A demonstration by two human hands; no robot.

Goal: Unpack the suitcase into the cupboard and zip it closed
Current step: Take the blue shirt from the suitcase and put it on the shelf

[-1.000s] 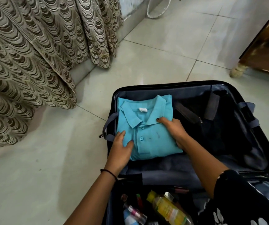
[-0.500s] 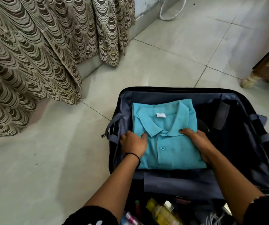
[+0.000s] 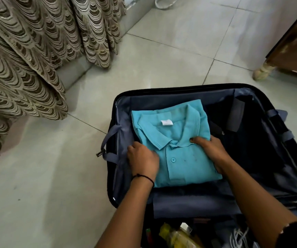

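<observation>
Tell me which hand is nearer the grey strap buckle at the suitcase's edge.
Left. The left hand is just beside the buckle, gripping the teal shirt; the right hand grips the shirt's opposite edge, farther away.

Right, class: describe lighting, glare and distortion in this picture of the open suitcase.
Head view: soft, even light on the teal shirt; faint glare on the floor tiles beyond the suitcase; its right interior too dark for detail; wide-angle slightly bends tile joints.

Soft, even daylight; wide-angle bending at edges; slight overall softness.
</observation>
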